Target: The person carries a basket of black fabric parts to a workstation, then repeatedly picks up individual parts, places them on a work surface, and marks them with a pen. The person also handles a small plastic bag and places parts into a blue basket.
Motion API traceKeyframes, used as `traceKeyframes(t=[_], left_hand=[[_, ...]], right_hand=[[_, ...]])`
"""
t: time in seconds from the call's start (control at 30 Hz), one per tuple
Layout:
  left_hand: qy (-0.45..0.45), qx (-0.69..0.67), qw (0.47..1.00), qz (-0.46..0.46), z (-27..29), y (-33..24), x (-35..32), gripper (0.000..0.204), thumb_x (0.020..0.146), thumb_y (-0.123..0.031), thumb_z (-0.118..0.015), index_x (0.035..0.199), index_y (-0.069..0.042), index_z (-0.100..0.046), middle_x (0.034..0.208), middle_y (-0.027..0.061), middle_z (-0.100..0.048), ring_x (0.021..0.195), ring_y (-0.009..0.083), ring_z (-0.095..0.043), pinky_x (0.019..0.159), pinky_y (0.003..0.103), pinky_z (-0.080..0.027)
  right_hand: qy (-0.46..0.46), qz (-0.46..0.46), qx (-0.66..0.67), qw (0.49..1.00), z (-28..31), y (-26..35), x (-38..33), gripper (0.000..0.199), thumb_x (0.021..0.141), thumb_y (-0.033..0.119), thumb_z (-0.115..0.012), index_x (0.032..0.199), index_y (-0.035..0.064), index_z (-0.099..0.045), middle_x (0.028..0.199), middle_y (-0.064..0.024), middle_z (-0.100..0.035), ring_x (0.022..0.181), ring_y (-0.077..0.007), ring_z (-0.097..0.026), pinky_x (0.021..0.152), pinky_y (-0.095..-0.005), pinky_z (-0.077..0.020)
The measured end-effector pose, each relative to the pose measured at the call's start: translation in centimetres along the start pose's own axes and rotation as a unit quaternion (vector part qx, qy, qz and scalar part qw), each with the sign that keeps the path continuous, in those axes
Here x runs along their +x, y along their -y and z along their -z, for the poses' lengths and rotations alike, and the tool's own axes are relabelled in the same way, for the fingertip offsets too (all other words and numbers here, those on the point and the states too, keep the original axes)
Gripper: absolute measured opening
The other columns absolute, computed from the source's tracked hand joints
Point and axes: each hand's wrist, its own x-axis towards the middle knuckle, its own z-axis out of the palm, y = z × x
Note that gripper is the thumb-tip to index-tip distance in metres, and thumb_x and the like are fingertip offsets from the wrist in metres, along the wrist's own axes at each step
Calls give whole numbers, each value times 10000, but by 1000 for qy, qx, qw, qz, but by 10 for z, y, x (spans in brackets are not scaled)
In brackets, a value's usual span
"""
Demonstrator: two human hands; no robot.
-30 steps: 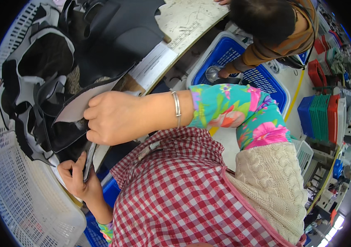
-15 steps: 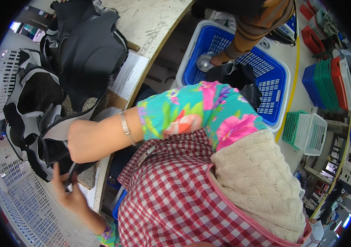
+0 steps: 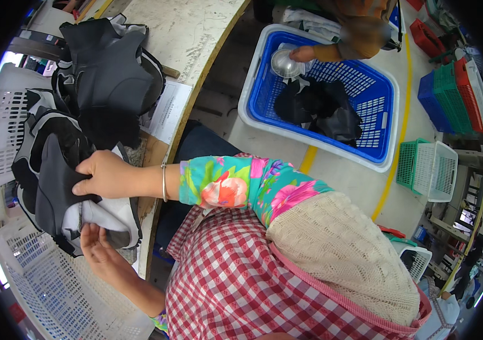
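Black shoe uppers (image 3: 117, 71) with pale grey lining lie heaped on the left of the worktable. My right hand (image 3: 108, 175), with a bangle at its wrist, reaches across and pinches the edge of a dark grey-black shoe upper (image 3: 53, 187) between thumb and fingers. Just below, my left hand (image 3: 105, 255) has its curled fingertips on the same piece, at its pale lining (image 3: 88, 215). The left thumb is mostly hidden.
White perforated baskets (image 3: 43, 272) stand left of the worktable (image 3: 168, 34), where a printed sheet (image 3: 171, 110) lies. Beyond it, another person's hand (image 3: 302, 54) holds a metal bowl (image 3: 287, 63) over a blue basket (image 3: 374, 122) containing black pieces. Stacked crates (image 3: 451, 96) stand at right.
My right hand has moved from a blurred, bent pose up onto the shoe upper. My left fingers, formerly spread, now curl at its lining. The other person's hand and bowl have shifted slightly.
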Motion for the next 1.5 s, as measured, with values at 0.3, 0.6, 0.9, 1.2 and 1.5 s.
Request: traceKeyframes(t=[0.3,0.6,0.9,1.2,1.5], left_hand=[[-41,-232,961,143,15,40,35,262,990,-113,-658,1185,39,-570,1143,116,-681,1042,205,-670,968,362,-541],[-72,-377,910,156,7,98,39,340,970,3,-607,1309,27,-594,1304,137,-656,1180,253,-641,1074,398,-502],[-40,-362,903,226,17,121,47,412,957,-55,-619,1353,47,-559,1374,157,-603,1249,302,-590,1104,448,-459],[109,-585,794,121,26,94,57,502,969,-163,-559,1423,44,-495,1478,170,-523,1401,321,-449,1223,468,-281],[-18,-459,886,58,19,30,43,624,865,-21,-670,1442,70,-448,1429,183,-540,1330,304,-509,1179,447,-330]], right_hand=[[52,5,-31,998,-5,-11,-23,382,784,336,-754,984,11,-762,816,-227,-698,782,-395,-688,720,-446,-527],[61,-25,-27,997,7,-30,-19,468,788,344,-773,1056,-38,-732,895,-281,-692,844,-385,-707,761,-423,-535],[135,-99,-8,986,31,-21,-16,295,878,211,-756,1009,-50,-715,813,-174,-717,743,-137,-631,729,-325,-510],[108,-92,-7,990,24,-16,-9,302,883,238,-755,868,-53,-674,641,-74,-568,665,-58,-464,628,-295,-451],[139,-93,-40,985,21,-5,-11,304,895,246,-755,861,-43,-668,634,-46,-569,665,-56,-465,623,-299,-452]])
